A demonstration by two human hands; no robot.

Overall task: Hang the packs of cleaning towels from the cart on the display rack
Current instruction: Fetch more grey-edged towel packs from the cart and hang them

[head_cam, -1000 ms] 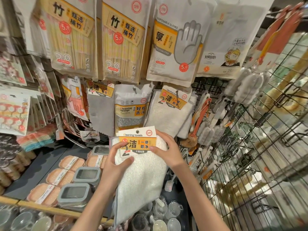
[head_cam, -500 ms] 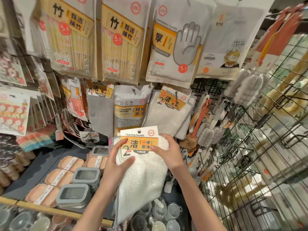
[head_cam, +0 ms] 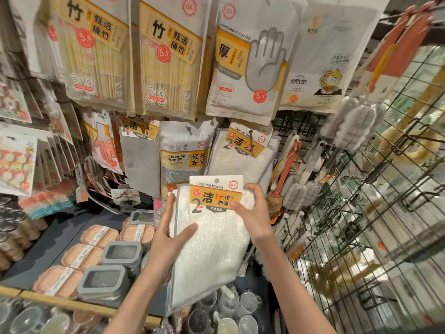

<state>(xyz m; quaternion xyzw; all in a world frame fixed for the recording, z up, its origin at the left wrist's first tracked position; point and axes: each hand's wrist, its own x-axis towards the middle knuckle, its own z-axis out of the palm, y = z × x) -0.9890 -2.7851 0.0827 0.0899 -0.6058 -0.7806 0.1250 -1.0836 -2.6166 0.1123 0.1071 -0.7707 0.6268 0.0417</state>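
my left hand (head_cam: 168, 239) and right hand (head_cam: 250, 213) grip the towel pack (head_cam: 212, 251), its card hole (head_cam: 216, 181) just below the hung pack (head_cam: 240, 153), long axis vertical.

Hanging chopstick packs (head_cam: 168, 61), disposable gloves (head_cam: 248, 66), grey-lidded containers (head_cam: 103, 283) below.

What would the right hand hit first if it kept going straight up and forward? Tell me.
Probably the hung pack of cleaning towels directly above the right hand and its held pack; depth is unclear.
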